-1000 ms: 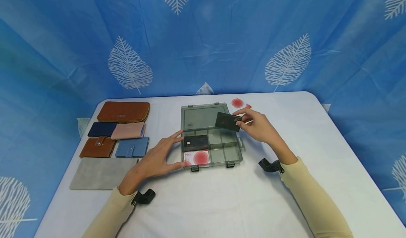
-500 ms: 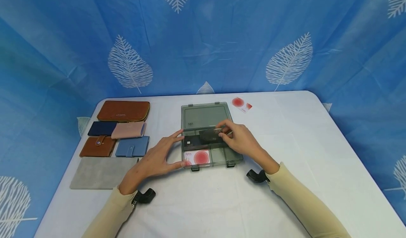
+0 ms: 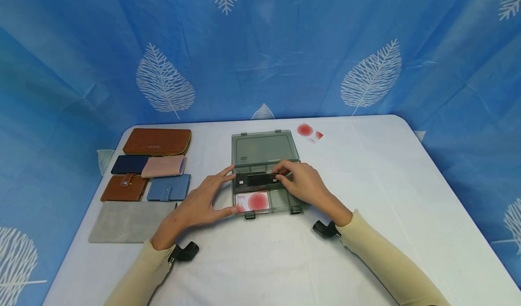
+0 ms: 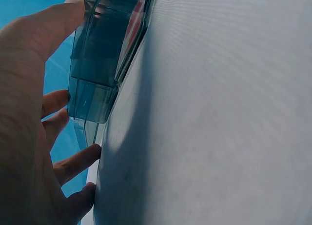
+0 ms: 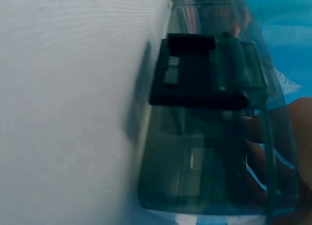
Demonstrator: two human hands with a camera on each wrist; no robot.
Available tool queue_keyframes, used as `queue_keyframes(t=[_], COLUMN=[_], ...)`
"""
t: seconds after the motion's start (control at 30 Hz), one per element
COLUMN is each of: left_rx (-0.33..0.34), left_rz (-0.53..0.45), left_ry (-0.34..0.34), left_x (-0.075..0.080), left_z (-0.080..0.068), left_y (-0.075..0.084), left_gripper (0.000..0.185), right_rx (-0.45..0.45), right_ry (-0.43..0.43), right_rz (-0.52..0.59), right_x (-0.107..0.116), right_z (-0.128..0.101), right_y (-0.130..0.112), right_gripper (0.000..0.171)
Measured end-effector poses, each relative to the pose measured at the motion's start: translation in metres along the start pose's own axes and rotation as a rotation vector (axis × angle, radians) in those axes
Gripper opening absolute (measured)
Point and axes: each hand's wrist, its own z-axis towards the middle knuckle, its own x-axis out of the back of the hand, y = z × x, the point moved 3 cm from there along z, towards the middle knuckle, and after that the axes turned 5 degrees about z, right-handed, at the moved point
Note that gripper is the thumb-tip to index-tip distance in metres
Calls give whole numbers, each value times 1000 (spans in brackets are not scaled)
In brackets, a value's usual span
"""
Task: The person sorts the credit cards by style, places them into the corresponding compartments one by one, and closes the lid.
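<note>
Head view is showing a person in cream sleeves working at a white table (image 3: 366,197) in front of a blue leaf-print backdrop (image 3: 285,48). Lying open at the middle of the table is a smoky grey plastic organizer box (image 3: 264,159), its lid folded back flat toward the backdrop. The right hand (image 3: 303,184) is pinching a black card (image 3: 260,178) with thumb and fingertips and holding it low over the left middle compartment of the box, where another dark card (image 3: 243,182) is already lying beneath it. The left hand (image 3: 201,202) is resting against the left wall of the box with its fingers spread and nearly straight, the thumb touching the front left corner. In the front left compartment a white card with a red circle (image 3: 253,201) is lying flat.

Left of the box, six wallets are sitting in rows: a long tan zip wallet (image 3: 157,141), a navy one (image 3: 129,164), a pink one (image 3: 164,166), a brown snap wallet (image 3: 124,187), a blue snap wallet (image 3: 169,188) and a grey suede pouch (image 3: 128,222). Beyond the box's far right corner, a second red-circle card (image 3: 309,132) is lying alone on the table, well apart from the hands.

Both wrist views are showing only the translucent box wall up close.
</note>
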Motion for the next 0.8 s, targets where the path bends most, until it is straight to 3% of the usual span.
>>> queue_keyframes(t=[0.27,0.5,0.8], left_rx=[14,12,-7], left_rz=[3,11,8], left_ry=[-3,-9,9], left_x=[-1,-1,-1], left_z=[0,0,-1], left_y=[-2,-1,-1], left_gripper=[101,99,96], right_rx=[12,55,141], right_ry=[17,-28,-76], right_rz=[-46,-94,-126], right_x=[-5,-12,-18], right_z=[0,-3,-5], right_y=[-2,-8,-13], right_gripper=[20,36,43])
